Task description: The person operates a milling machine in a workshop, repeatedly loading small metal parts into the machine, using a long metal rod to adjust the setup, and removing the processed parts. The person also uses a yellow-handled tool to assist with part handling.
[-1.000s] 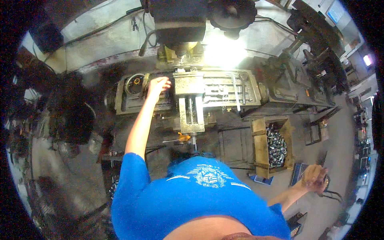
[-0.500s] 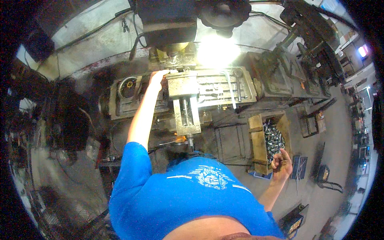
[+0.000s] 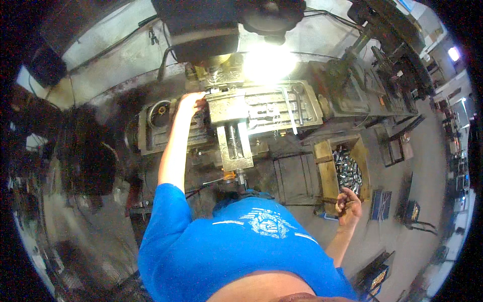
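Presently, 11 o'clock: left hand (image 3: 190,104), fingers at machine vise (image 3: 232,107), pinch unclear | 4 o'clock: right hand (image 3: 350,208), fingers curled, contents unclear | 3 o'clock: wooden crate (image 3: 326,173), metal parts (image 3: 348,170), apparently sited for reach

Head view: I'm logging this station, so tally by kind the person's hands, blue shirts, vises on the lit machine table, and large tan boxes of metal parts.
Hands: 2 (left hand, right hand)
Blue shirt: 1
Vise: 1
Large tan box: 1
Total: 5
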Demonstrator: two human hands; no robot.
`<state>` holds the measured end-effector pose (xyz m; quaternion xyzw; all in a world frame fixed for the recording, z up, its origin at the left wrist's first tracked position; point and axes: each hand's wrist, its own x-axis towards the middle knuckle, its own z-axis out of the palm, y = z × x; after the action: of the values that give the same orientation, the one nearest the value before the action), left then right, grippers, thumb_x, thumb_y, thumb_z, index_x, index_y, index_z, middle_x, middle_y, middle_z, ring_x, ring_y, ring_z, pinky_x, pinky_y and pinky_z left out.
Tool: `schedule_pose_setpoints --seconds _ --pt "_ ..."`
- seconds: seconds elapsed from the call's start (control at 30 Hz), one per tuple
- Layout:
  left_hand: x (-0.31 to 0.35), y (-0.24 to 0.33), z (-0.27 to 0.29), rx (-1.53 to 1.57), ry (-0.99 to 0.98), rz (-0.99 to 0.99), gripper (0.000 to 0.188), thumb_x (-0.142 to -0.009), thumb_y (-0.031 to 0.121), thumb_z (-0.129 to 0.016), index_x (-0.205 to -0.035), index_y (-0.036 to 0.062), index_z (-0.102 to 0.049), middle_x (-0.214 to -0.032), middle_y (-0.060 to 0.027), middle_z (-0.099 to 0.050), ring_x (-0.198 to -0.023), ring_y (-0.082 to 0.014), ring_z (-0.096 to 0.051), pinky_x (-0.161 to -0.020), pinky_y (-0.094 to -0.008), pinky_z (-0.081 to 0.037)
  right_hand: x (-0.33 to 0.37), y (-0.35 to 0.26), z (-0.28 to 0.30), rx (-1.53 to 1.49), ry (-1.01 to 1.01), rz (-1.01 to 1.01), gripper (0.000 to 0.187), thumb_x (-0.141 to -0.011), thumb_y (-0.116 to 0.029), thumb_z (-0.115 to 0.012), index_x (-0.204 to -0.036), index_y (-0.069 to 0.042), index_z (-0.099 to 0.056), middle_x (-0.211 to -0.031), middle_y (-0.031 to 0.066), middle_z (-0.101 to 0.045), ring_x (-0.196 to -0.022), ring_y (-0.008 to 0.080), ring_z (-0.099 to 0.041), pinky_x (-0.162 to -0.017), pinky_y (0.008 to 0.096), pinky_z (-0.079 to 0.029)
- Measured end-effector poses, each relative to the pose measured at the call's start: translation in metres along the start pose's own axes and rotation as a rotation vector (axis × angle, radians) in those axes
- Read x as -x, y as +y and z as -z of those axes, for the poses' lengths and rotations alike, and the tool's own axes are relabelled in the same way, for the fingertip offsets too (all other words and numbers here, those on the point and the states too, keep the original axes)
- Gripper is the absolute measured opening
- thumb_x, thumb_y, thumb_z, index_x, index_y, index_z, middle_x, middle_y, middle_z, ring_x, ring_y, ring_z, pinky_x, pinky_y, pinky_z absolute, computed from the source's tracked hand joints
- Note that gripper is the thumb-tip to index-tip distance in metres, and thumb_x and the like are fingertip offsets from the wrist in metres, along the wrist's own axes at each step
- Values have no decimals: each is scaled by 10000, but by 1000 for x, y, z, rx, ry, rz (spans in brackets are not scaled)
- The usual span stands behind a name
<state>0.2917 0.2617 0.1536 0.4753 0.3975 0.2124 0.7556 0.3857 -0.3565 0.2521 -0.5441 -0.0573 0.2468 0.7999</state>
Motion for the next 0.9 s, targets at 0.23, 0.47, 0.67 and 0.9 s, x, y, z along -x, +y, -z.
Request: schedule_pose_setpoints --seconds 0.23,0.47,0.67,0.9 --pt "0 7 -1 -22 11 -26 207 -743 100 -674 -901 -17 -608 -758 -93 -630 -647 -174 -592 -643 -318 -494 7 11 2 41 31 -21 729 -580 -492 -707 -1047 46 -553 -770 143 -600 -530 128 -464 -407 228 -376" --pt "33 4 28 -97 159 -173 173 -777 98 -643 -902 -4 -582 -738 -68 -604 -628 -144 -582 -599 -279 -513 -3 12 -6 81 3 -43 757 -558 -533 -708 -1032 40 -567 -762 123 -598 -533 111 -457 -409 216 -367" --pt "107 8 8 -1330 342 -889 189 -724 153 -665 -865 31 -634 -719 -107 -618 -601 -174 -580 -580 -269 -443 -25 10 -41 167 -126 -70 572 -675 -415 -626 -1008 47 -577 -734 112 -599 -522 97 -447 -416 200 -355" --pt "197 5 -49 -356 -191 -473 124 -803 30 -582 -907 -30 -614 -865 -64 -636 -758 -139 -598 -715 -271 -484 -47 24 -142 673 -513 93 462 -558 -96 -552 -1008 -15 -612 -1051 152 -580 -910 239 -574 -756 275 -454"
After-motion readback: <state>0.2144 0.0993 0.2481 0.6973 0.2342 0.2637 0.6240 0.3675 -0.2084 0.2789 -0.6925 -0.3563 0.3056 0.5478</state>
